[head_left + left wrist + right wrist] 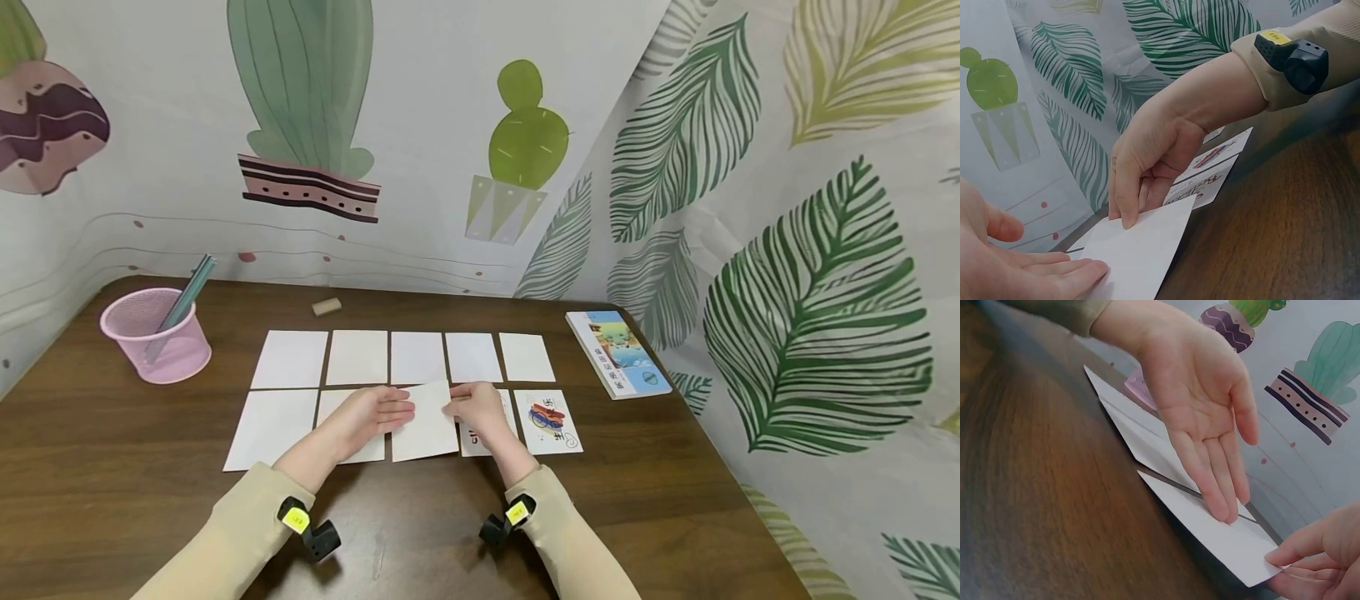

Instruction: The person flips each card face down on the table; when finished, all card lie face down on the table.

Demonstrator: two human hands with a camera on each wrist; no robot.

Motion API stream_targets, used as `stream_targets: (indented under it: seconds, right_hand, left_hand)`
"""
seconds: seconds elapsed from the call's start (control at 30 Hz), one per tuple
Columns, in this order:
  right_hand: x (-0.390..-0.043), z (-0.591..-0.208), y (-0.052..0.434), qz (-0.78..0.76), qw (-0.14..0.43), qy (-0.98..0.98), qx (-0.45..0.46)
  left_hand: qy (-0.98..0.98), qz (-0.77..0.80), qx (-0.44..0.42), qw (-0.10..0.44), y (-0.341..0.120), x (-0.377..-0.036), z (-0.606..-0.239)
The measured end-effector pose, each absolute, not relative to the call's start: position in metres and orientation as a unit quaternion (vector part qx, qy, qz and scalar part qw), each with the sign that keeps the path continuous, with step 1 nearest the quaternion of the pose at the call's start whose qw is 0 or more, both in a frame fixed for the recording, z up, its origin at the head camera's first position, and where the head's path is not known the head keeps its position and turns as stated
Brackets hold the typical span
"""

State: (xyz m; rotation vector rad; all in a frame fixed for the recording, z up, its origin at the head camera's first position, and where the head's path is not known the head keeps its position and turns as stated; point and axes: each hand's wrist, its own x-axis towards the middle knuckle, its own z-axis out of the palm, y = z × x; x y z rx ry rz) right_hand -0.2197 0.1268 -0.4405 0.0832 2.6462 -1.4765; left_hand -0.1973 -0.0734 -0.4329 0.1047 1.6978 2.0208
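A blank white card [425,432] in the front row is tilted, its right side lifted. My right hand [481,409] pinches that card by its right edge between thumb and fingers, which shows closely in the right wrist view. With palm turned up and fingers straight, my left hand [372,417] reaches to the card's left part, fingertips right at its surface. Beneath my right hand lies a card with dark print [474,442], partly hidden. To its right is a face-up card with a red and blue picture [547,421]. A blank card [367,450] lies partly under my left hand.
Behind is a row of several blank white cards [358,357]; another blank card [273,429] lies front left. A pink mesh pen holder [174,354] with pens stands at left, a small beige block [327,307] at the back, and an illustrated box [619,353] at right.
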Motion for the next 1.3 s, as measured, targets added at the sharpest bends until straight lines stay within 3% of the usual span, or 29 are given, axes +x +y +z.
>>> stream_targets:
  seconds: [0.9, 1.3]
  right_hand:
    - [-0.221, -0.427, 0.145, -0.446, 0.057, 0.893, 0.011]
    - [-0.22, -0.418, 0.18, -0.486, 0.043, 0.872, 0.049]
  left_hand:
    - [0.635, 0.732, 0.035, 0.243, -0.072, -0.198, -0.434]
    - [0.601, 0.766, 0.023, 0.227, -0.034, -0.198, -0.427]
